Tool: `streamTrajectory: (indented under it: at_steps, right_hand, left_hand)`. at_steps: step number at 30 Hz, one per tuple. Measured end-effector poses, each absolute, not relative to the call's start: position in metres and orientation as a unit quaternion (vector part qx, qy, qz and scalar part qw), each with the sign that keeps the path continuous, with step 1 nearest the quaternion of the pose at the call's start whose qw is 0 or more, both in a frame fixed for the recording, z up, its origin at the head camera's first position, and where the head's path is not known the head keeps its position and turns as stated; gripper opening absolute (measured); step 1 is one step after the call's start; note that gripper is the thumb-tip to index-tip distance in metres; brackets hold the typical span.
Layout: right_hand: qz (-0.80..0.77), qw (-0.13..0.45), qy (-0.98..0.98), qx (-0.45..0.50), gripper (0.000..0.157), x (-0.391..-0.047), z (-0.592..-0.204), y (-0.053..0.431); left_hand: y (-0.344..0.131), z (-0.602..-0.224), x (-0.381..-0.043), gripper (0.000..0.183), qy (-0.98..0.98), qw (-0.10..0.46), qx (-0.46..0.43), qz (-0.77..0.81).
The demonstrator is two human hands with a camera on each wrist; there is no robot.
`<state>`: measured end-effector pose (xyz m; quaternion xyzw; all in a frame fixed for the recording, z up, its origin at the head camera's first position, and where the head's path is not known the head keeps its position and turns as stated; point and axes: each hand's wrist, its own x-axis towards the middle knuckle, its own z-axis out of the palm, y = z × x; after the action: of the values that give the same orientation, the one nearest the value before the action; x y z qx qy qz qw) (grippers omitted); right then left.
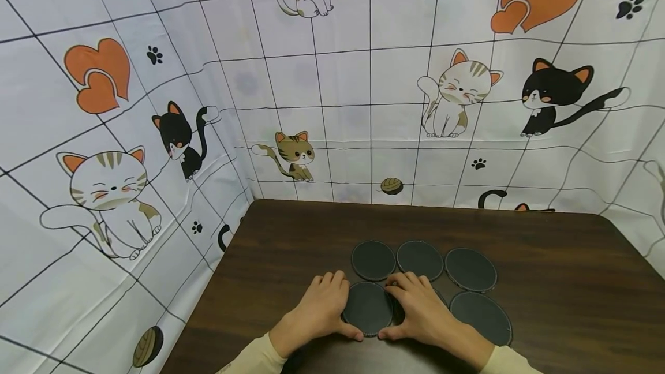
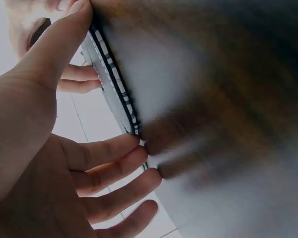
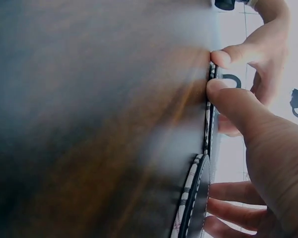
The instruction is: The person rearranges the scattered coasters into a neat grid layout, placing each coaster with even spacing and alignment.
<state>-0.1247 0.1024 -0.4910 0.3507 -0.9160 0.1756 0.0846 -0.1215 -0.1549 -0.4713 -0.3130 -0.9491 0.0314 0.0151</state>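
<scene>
A round dark coaster with a stitched edge lies at the near left of a group of coasters. My left hand holds its left side, with the thumb at the near rim and fingertips along the far left rim. From the opposite side my right hand grips it, thumb at the near rim and fingers at the far right. In the left wrist view the coaster's edge shows pale and dark layers. Under my right hand another coaster is mostly hidden.
Behind the hands is a row of three similar coasters, lying close together on the dark wooden table. One more coaster sits right of my right hand. A white cloth printed with cats stands around the table's back and left.
</scene>
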Motion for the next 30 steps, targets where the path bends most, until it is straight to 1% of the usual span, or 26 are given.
streamTrajectory:
  at_steps: [5, 8, 12, 18, 21, 25, 30]
  right_hand:
    - [0.189, 0.089, -0.915, 0.345, 0.088, -0.125, -0.492, 0.102]
    - [0.194, 0.088, -0.916, 0.341, 0.085, -0.127, -0.491, 0.104]
    - [0.206, 0.083, -0.920, 0.324, 0.077, -0.126, -0.491, 0.110]
    - [0.229, 0.083, -0.921, 0.305, 0.067, -0.120, -0.490, 0.119]
    - [0.238, 0.090, -0.918, 0.303, 0.063, -0.123, -0.481, 0.126]
    - [0.246, 0.115, -0.916, 0.295, 0.057, -0.134, -0.460, 0.139]
    - [0.260, 0.136, -0.917, 0.270, 0.054, -0.138, -0.442, 0.160]
  left_hand:
    - [-0.155, -0.467, -0.122, 0.095, -0.954, -0.008, -0.299, 0.024]
    - [-0.154, -0.465, -0.124, 0.095, -0.956, -0.008, -0.292, 0.026]
    - [-0.150, -0.466, -0.126, 0.094, -0.955, -0.001, -0.297, 0.024]
    - [-0.152, -0.469, -0.121, 0.092, -0.955, -0.011, -0.296, 0.026]
    - [-0.154, -0.470, -0.122, 0.092, -0.955, -0.002, -0.294, 0.025]
    - [-0.156, -0.470, -0.126, 0.094, -0.956, 0.013, -0.292, 0.022]
    - [-0.157, -0.467, -0.128, 0.093, -0.959, -0.011, -0.282, 0.002]
